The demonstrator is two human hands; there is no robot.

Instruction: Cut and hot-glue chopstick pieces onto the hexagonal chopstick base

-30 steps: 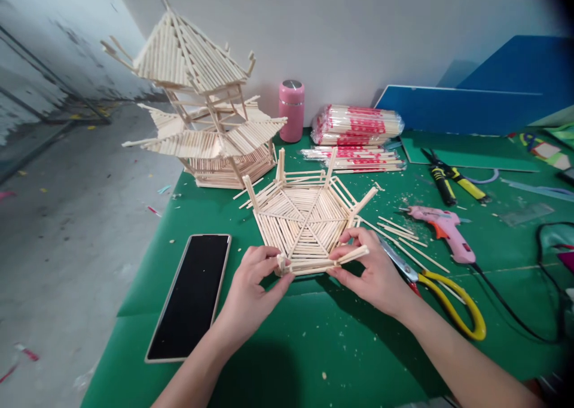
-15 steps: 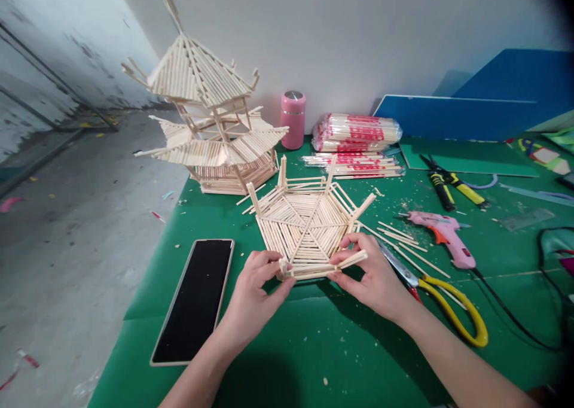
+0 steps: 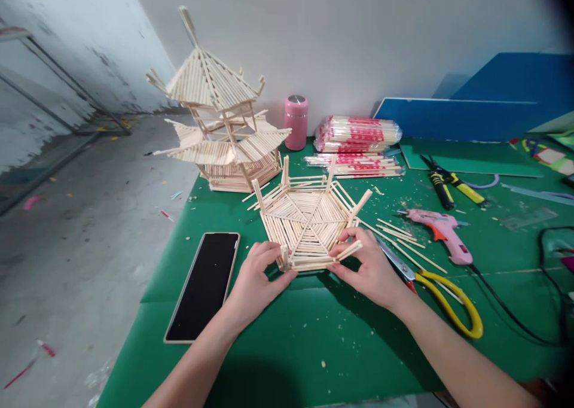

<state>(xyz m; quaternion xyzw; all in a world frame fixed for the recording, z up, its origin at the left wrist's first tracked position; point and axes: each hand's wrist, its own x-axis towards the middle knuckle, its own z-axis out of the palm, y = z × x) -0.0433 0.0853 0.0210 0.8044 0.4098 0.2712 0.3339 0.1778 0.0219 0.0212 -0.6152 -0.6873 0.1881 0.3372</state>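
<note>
Hexagonal stick base is sitting on the green worktop, pink glue gun off to its right. Left hand has thumb and fingers pinched round one near corner, right hand has got the other in a similarly narrow grip.

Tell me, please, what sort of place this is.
It looks like a small craft workshop, though I cannot be sure. A glue gun and scissors lie on the table, together with a stick frame.
</note>
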